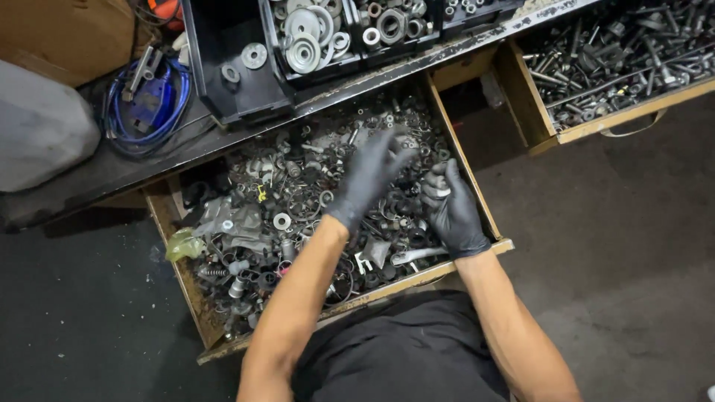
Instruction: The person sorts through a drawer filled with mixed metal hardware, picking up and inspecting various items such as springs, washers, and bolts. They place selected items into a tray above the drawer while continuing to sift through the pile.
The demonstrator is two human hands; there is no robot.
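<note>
An open wooden drawer below the bench is heaped with mixed metal hardware: washers, nuts, springs, rings and brackets. My left hand, in a black glove, reaches over the middle of the heap with its fingers spread, blurred, touching the loose parts and holding nothing I can make out. My right hand, also gloved in black, rests at the drawer's right side with its fingers curled around a small metal piece; what kind of piece it is I cannot tell.
A second open drawer at the right holds bolts and screws. On the bench top stand black bins with large washers. A blue coiled cable and a grey bag lie at the left. Dark floor surrounds the drawers.
</note>
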